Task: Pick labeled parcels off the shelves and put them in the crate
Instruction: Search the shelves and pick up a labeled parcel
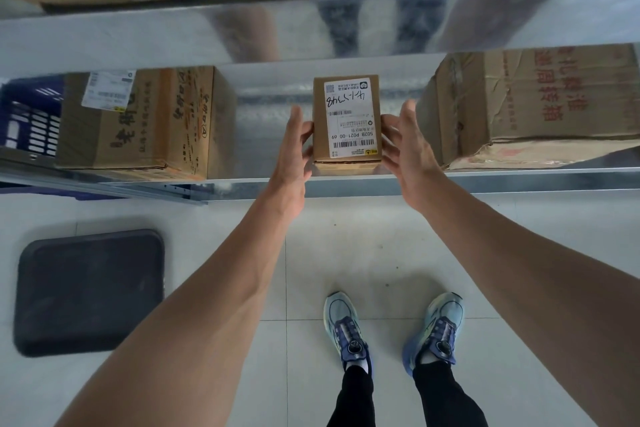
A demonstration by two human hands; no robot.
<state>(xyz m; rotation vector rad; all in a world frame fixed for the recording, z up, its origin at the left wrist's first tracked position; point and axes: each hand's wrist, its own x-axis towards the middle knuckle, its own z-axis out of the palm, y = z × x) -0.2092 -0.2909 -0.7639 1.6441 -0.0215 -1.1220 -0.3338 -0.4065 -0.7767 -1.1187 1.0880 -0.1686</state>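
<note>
While the parcel point(346, 121) stood on the shelf point(270, 104) between two big cartons point(145, 128), the left hand point(294, 146) and right hand point(407, 142) were spread, fingers touching its sides, thumbs clear. A blue crate point(27, 114) sat far left.

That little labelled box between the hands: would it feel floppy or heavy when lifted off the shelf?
Probably stiff: the small cardboard box keeps crisp, square edges. Likely light, being small beside the big carton, though its contents are hidden. It may slide easily on the shiny metal shelf when pushed.
</note>
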